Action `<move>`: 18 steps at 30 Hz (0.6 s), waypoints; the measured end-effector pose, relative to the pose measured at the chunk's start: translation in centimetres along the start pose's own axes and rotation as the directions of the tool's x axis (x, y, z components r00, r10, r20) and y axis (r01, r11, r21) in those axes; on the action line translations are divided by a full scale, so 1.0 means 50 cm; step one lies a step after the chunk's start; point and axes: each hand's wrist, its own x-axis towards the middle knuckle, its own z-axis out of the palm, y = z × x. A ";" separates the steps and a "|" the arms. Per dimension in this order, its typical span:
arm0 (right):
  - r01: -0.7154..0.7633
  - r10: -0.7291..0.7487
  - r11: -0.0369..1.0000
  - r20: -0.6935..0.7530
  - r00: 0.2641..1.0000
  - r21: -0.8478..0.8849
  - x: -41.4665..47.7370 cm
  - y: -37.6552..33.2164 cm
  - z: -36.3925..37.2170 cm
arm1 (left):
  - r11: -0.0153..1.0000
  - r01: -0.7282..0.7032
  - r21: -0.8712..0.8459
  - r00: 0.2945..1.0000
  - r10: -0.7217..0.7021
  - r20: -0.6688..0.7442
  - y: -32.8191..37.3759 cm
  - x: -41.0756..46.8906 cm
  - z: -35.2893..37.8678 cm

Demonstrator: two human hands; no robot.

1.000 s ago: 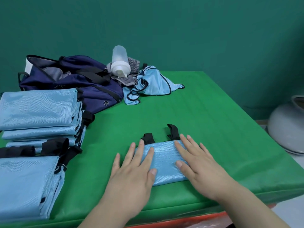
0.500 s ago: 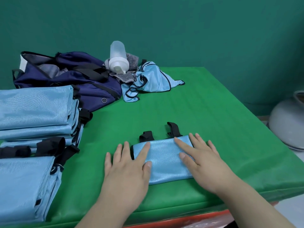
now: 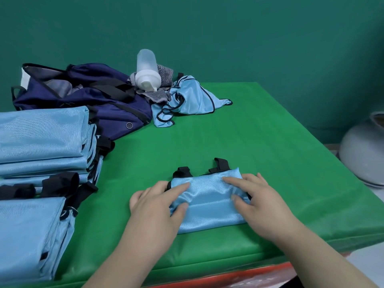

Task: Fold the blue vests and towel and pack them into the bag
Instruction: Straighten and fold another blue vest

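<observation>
A small folded blue vest point(image 3: 209, 202) with black straps lies near the front edge of the green table point(image 3: 249, 132). My left hand point(image 3: 153, 215) grips its left end, thumb on top and fingers curled at the edge. At the right end, my right hand point(image 3: 261, 206) grips it the same way, and the cloth bunches between the two. An open navy bag point(image 3: 99, 100) lies at the back left. A crumpled blue vest point(image 3: 191, 96) and a grey striped towel point(image 3: 164, 72) lie beside the bag.
Two stacks of folded blue vests sit at the left, one further back point(image 3: 41, 138) and one near the front edge point(image 3: 27, 235). A translucent bottle point(image 3: 146, 69) rests upside down on the towel. A grey round vessel point(image 3: 363, 154) stands off the table's right side.
Both hands went from lying flat on the folded vest to curling round its two ends. The cloth between them has wrinkled up.
</observation>
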 end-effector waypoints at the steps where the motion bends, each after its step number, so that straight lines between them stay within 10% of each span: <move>1: -0.003 0.004 1.000 -0.015 1.000 0.023 -0.001 0.000 0.002 | 0.999 -0.002 -0.050 1.000 0.002 0.000 0.003 -0.002 0.000; 18: -0.031 0.104 0.540 -0.029 0.994 0.841 -0.009 -0.017 -0.010 | 0.660 0.035 -0.751 0.998 -0.069 -0.014 -0.025 -0.004 -0.012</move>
